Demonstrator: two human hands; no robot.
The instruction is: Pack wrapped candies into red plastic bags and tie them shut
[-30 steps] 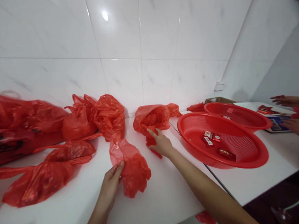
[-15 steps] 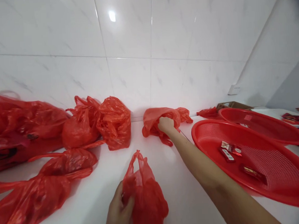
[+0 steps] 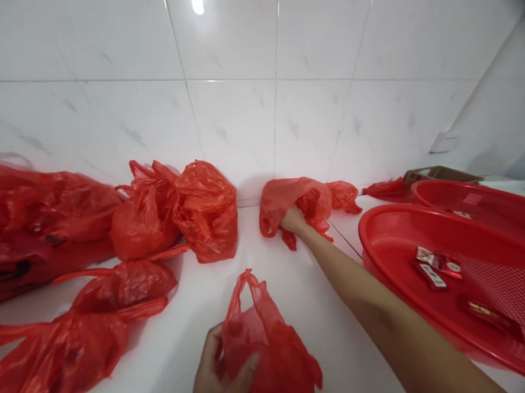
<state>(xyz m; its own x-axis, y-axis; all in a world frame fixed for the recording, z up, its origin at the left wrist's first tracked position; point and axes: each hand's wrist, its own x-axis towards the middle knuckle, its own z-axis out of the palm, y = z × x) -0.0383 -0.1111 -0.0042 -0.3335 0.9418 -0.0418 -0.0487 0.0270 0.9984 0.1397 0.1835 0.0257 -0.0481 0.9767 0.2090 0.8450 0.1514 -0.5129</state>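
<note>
My left hand (image 3: 223,365) is closed around the side of a thin red plastic bag (image 3: 277,361), thumb in front and fingers behind. Its looped handles point up toward the wall. With the arm stretched forward, my right hand (image 3: 293,219) reaches into the mouth of another red plastic bag (image 3: 274,199) lying against the wall. The fingers are hidden inside that bag, so whether they grip anything does not show.
Several filled red bags (image 3: 208,217) stand and lie along the left. At the right are a red plastic basket (image 3: 380,225) with several small wrapped packets (image 3: 433,269) in it, a second red basket (image 3: 435,189) and a cardboard box (image 3: 443,175). A tiled wall (image 3: 231,121) closes the back.
My right hand has gone from the bag's mouth deeper inside. My left hand keeps its hold on the near bag, which now spreads further right. The view has shifted slightly.
</note>
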